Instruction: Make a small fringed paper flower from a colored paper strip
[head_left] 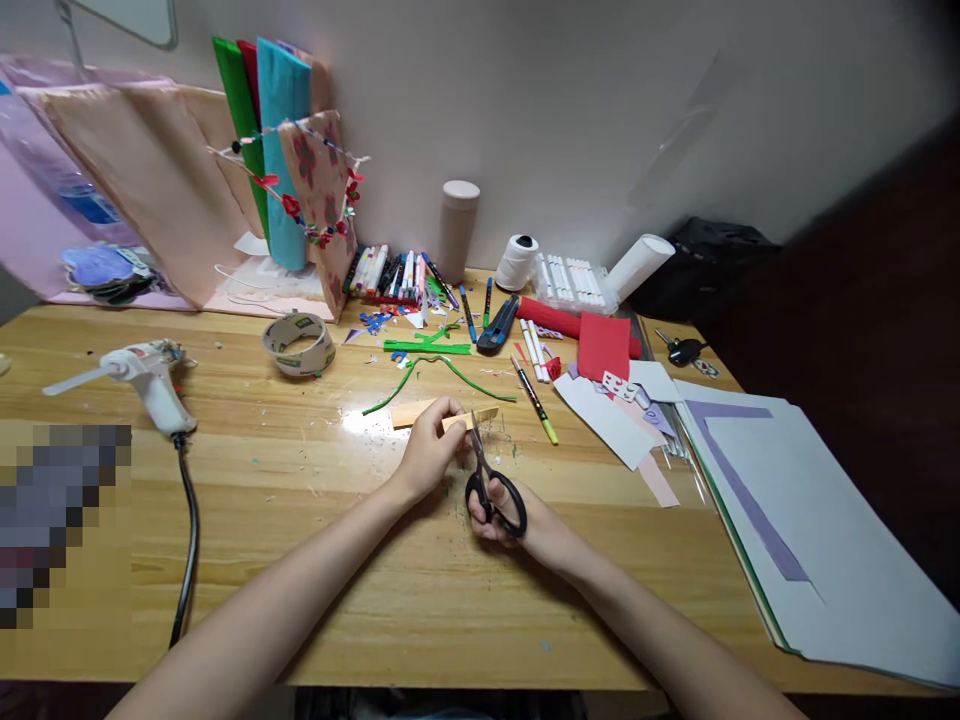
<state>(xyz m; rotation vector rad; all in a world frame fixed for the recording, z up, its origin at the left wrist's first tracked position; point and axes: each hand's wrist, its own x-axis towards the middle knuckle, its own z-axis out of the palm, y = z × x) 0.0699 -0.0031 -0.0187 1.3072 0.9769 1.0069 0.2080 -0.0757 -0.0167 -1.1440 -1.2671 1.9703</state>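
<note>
My left hand [431, 450] pinches a narrow orange-tan strip [409, 412], which looks like paper, near the middle of the table. Black-handled scissors [516, 508] are in my right hand [499, 515], with fingers through the loops. Their blades point away from me and meet the strip just right of my left fingertips. A short end of the strip sticks out beyond the blades. Just behind my hands lies a bent green wire-like stem [465, 375]. Farther back is a flat piece of green strips [427, 347]. Small scraps are scattered around the hands.
On the left are a hot glue gun [154, 380] with its black cord and a tape roll [298, 345]. Behind lie a utility knife [498, 325] and markers [390, 272]. A yellow-tipped pen [535, 400], red cloth-like material [604, 343] and large white sheets [847, 510] occupy the right.
</note>
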